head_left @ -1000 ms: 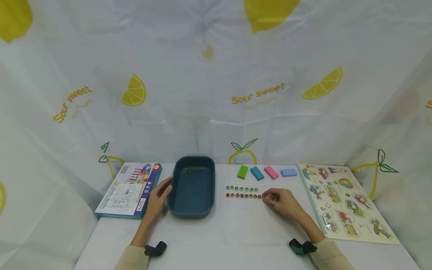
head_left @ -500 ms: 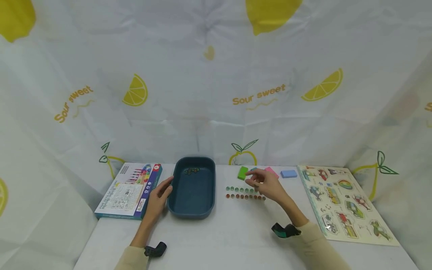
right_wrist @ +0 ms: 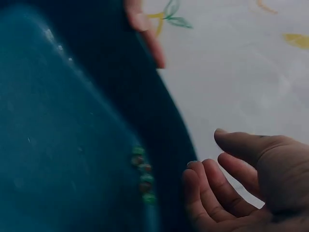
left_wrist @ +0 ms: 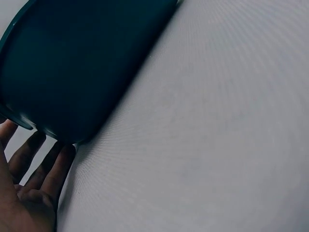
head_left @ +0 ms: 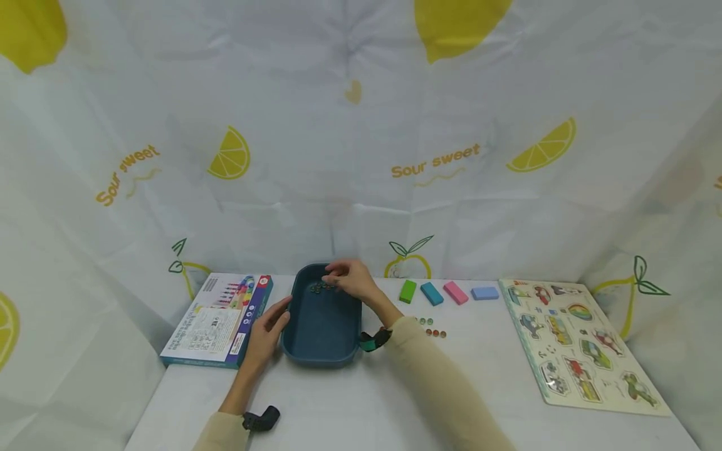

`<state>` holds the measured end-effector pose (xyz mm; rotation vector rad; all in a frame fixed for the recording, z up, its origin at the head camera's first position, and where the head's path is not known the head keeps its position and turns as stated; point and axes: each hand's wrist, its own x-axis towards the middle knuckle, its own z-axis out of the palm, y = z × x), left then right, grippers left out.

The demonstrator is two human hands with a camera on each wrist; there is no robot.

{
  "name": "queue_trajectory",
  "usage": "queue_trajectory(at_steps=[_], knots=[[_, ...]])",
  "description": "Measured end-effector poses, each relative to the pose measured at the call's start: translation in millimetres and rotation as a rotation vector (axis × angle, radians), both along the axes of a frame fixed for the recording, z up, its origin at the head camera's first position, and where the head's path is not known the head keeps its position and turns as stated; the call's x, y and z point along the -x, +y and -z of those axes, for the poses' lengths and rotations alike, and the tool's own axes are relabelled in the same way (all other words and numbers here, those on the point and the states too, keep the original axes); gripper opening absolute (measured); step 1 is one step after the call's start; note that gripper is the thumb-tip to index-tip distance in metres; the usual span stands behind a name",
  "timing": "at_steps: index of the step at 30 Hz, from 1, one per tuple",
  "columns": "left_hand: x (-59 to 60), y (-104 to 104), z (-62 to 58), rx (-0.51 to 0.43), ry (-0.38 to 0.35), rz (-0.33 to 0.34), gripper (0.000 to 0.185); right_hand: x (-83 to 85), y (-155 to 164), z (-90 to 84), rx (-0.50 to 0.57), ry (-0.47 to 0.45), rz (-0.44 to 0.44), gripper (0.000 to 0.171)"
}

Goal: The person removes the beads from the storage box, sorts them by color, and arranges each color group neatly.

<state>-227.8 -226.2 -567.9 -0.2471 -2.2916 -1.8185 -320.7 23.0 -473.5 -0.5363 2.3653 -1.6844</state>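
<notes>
A deep blue plastic tub point(head_left: 321, 329) stands on the table with several small green and reddish glass beads point(right_wrist: 146, 181) gathered at its far end. My left hand point(head_left: 265, 332) rests its fingertips against the tub's left wall, fingers extended. Over the tub's far right corner hovers my right hand point(head_left: 354, 280). In the right wrist view its thumb and index finger are apart, and nothing shows between them. Right of the tub, green beads point(head_left: 429, 321) and reddish beads point(head_left: 436, 333) lie in two rows, partly hidden by the right sleeve.
Behind the bead rows lie a green block point(head_left: 407, 291), a teal block point(head_left: 432, 294), a pink block point(head_left: 455, 292) and a light blue block point(head_left: 485, 293). A picture puzzle board point(head_left: 583, 351) lies at right, a flat box point(head_left: 217, 319) at left. A lemon-print curtain point(head_left: 316, 156) closes the back.
My right hand has travelled left from the end of the reddish row, past the blocks, to above the tub. The left hand keeps its place at the tub's wall.
</notes>
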Motion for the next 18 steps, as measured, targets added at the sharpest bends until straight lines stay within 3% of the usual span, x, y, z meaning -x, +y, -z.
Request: queue_trajectory(at_steps=[11,18], knots=[[-0.5,-1.3,0.2,0.005,-0.014,0.012,0.043,10.4,-43.6,34.7,-0.302,0.06,0.112,0.023],[-0.9,-0.9,0.7,0.01,-0.016,0.006,0.043,12.0,-49.4,37.8,-0.376,0.117,0.139,0.016]])
